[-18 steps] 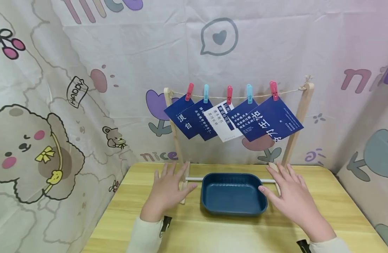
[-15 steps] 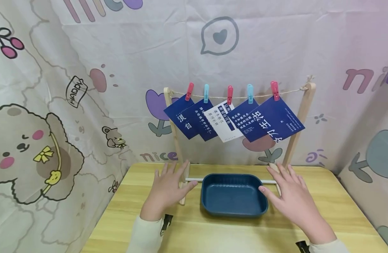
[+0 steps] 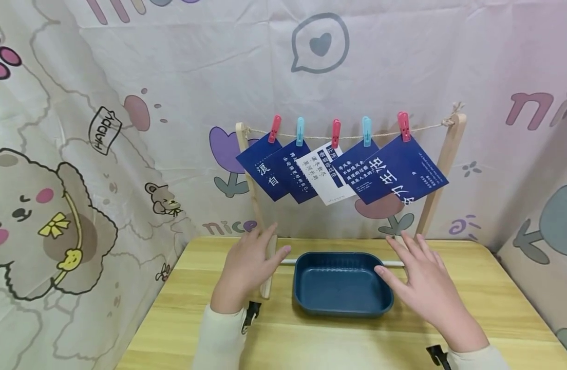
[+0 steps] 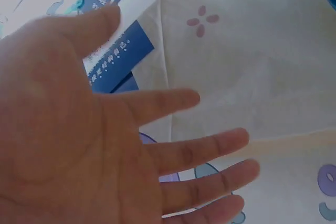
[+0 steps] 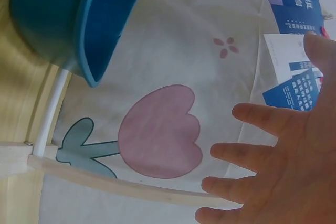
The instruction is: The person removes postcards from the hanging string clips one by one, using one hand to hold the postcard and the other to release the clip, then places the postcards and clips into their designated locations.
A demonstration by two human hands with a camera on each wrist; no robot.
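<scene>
My left hand [image 3: 247, 264] is spread with straight fingers in front of the left foot of a wooden rack [image 3: 266, 288], holding nothing. On the other side my right hand [image 3: 427, 288] also has its fingers extended and holds nothing, its thumb overlapping the right rim of a dark blue tub [image 3: 343, 311] in the head view. Each wrist view shows a bare palm. Several cards, mostly blue like the right one [image 3: 405, 169] with one white card [image 3: 327, 180] in the middle, hang from the rack's string [image 3: 318, 137] by pink clothespins [image 3: 336, 133] and light blue clothespins [image 3: 367, 131].
The rack's wooden posts [image 3: 442, 164] rise at the back of the wood-grain table [image 3: 172, 329], joined low down by a white rod [image 3: 394, 264] behind the tub. A printed curtain [image 3: 246, 56] stands close behind and at both sides.
My left hand has shifted slightly right and tilted, its fingers drawing closer together. The right hand has barely moved. The head view has shifted a little; cards, clothespins and tub stay as they were.
</scene>
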